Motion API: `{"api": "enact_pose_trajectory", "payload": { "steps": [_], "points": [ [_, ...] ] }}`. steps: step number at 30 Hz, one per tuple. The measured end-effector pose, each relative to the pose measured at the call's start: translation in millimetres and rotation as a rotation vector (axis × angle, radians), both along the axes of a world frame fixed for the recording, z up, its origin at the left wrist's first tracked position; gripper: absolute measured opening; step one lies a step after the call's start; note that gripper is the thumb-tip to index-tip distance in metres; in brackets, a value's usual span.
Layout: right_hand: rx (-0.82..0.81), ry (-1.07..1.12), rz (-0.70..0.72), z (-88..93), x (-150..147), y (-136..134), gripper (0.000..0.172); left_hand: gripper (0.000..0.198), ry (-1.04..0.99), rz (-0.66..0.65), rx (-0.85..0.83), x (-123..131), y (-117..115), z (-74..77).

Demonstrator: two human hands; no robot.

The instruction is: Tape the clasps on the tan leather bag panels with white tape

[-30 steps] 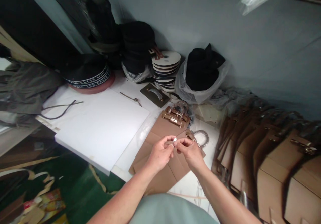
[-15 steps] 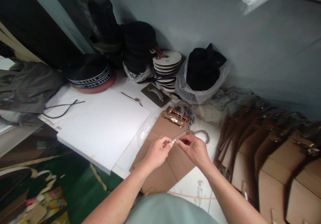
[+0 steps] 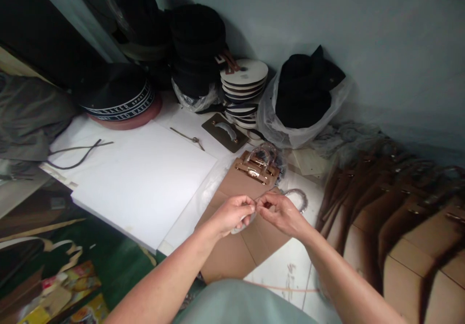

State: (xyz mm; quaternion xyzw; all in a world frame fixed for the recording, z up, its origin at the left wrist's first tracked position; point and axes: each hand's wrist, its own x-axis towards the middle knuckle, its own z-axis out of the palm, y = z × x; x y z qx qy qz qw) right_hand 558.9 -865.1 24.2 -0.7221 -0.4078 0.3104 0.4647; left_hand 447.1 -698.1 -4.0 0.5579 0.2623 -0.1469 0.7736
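My left hand [image 3: 238,213] and my right hand [image 3: 280,212] meet fingertip to fingertip above a flat tan bag panel [image 3: 232,254]. The left fingers are pinched, and a pale, thin strip [image 3: 238,229] shows beneath them. Thumb and forefinger of my right hand are pinched too; what lies between them is too small to make out. Just beyond the hands, the panel carries a tan flap with gold clasp hardware [image 3: 256,173] and plastic-wrapped handles [image 3: 265,153]. Another wrapped handle loop [image 3: 298,199] sticks out beside my right wrist.
Several tan bag pieces [image 3: 407,251] stand in a row at right. A white board [image 3: 145,183] lies at left. Behind are black rolls [image 3: 198,48], stacked ribbon spools [image 3: 244,72], a bag of black material [image 3: 305,96] and a dark plate with a handle [image 3: 225,132].
The white bit between my fingertips is no longer visible there; a pale strip now shows below my left fingers. My hands have drawn closer together. The head view has shifted slightly.
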Motion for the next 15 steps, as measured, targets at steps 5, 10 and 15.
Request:
{"api": "enact_pose_trajectory", "payload": {
  "steps": [5,10,15],
  "points": [
    [0.05,0.24,-0.145,-6.2,33,9,0.022,0.022,0.054,0.216,-0.182,17,18,-27.9],
    [0.062,0.122,-0.379,-51.0,70,39,0.026,0.025,0.02,0.246,-0.216,36,31,-32.3],
    [-0.013,0.166,-0.353,-69.3,81,55,0.031,0.026,-0.04,0.298,-0.223,56,38,-32.7]
  ]
}}
